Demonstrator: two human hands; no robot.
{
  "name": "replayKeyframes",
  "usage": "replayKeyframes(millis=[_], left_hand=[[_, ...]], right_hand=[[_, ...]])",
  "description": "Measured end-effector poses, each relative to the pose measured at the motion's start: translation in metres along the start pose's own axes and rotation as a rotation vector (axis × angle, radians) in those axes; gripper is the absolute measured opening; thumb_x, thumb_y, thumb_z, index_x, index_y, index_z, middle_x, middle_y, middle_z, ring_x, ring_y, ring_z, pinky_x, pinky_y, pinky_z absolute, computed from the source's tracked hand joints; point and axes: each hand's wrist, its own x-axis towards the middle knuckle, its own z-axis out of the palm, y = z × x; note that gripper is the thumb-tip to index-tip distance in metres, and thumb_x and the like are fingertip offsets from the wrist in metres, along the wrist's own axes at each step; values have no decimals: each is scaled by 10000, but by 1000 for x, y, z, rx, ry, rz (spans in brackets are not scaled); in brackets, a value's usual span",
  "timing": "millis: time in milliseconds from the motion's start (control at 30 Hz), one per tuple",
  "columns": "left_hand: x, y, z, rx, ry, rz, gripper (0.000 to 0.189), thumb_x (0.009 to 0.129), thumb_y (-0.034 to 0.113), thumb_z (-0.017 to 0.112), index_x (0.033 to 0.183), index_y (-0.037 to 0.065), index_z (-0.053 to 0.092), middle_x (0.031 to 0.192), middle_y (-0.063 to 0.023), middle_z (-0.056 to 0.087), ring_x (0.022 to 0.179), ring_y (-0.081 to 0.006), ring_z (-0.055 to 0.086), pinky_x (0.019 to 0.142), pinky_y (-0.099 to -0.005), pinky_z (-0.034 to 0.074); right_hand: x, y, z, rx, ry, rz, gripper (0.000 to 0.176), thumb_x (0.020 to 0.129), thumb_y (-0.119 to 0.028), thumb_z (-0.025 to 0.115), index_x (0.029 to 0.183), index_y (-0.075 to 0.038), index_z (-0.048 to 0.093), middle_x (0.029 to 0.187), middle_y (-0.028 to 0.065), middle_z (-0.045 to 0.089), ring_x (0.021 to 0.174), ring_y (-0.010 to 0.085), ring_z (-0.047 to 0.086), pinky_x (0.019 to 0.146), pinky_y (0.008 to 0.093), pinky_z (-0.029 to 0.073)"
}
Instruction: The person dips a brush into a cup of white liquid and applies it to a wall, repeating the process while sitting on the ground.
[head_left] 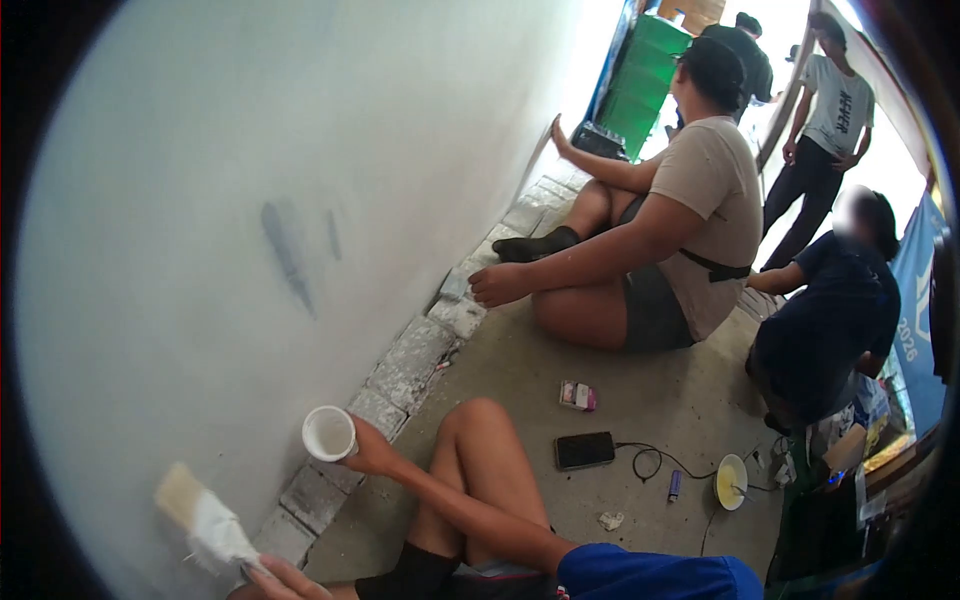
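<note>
My left hand (pixel 288 580), at the bottom left edge and partly cut off, is closed on the handle of a wide paintbrush (pixel 212 520) with pale bristles and a white-coated ferrule. The bristles are beside the white wall (pixel 180 330). My right hand (pixel 370 447) is closed round a white cup (pixel 329 433), whose open top faces the camera. The cup is held near the wall, above the blocks at its base. Two grey marks (pixel 287 260) show on the wall.
Pale blocks (pixel 412 360) line the wall's base. A person in a beige shirt (pixel 715 170) sits ahead, one hand near the wall. On the floor lie a phone (pixel 585 451), a small box (pixel 577 396), a lighter (pixel 675 486) and a bowl (pixel 731 481). Other people are at the right.
</note>
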Motion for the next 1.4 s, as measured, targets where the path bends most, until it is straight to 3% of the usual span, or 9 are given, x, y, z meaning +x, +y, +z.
replayKeyframes(millis=[100,167,233,300,400,667,1100,1333,1400], left_hand=[[39,24,-15,-91,41,-302,667,940,446,507,1298,-114,448,1165,-354,539,1026,-379,579,913,-449,426],[61,37,5,-487,354,-336,407,999,234,446,1155,-135,515,1058,-308,578,989,-444,545,904,-447,430],[62,9,15,-39,18,-28,399,996,214,465,1204,-124,498,1127,-294,544,1081,-419,513,993,-432,387],[8,-90,68,273,18,148,361,971,143,460,1228,-110,485,1177,-315,511,1151,-439,466,1028,-467,338],[-14,4,49,134,-439,-488,326,932,171,489,1118,-93,538,833,-312,615,837,-433,627,753,-476,476],[32,75,-24,-18,106,111,156,941,87,501,904,-64,490,551,-178,506,467,-319,566,414,-369,345],[-26,17,21,36,-308,-92,176,940,109,493,863,-48,505,634,-266,550,606,-453,577,493,-449,410],[59,91,-18,-242,90,52,196,963,134,484,894,-49,492,533,-121,426,447,-210,436,457,-358,353],[66,89,-6,-163,10,10,205,967,141,478,912,-56,487,535,-135,445,446,-245,457,456,-363,359]], right_hand=[[0,3,2,-37,-25,-1,761,657,-159,820,1313,-26,457,1259,175,558,1198,307,520,1010,377,405],[2,-8,-3,6,-38,17,768,652,-160,815,1317,-25,454,1258,175,560,1202,310,517,1015,385,401],[-1,25,3,-47,0,13,780,645,-188,815,1318,-27,455,1259,174,560,1202,308,516,1017,397,399],[-9,27,-9,-224,-38,203,737,649,-244,812,1277,-28,490,1240,170,576,1176,294,535,991,414,424],[-3,31,-22,-172,-120,47,637,652,-208,820,1199,-23,551,1148,142,622,1086,275,591,945,413,462],[4,-12,-9,-79,-116,88,546,680,-139,839,1134,2,571,1049,113,673,965,212,645,860,342,497],[8,-7,-16,-87,-50,26,575,663,-65,800,1179,-16,551,1104,151,640,1047,269,616,891,362,473],[10,-7,-8,-109,-108,17,577,675,-153,839,1165,-22,564,1092,115,661,1027,224,632,882,354,493],[8,-12,-10,-83,-106,96,590,666,-123,829,1177,-26,551,1106,141,647,1052,264,619,893,360,478]])
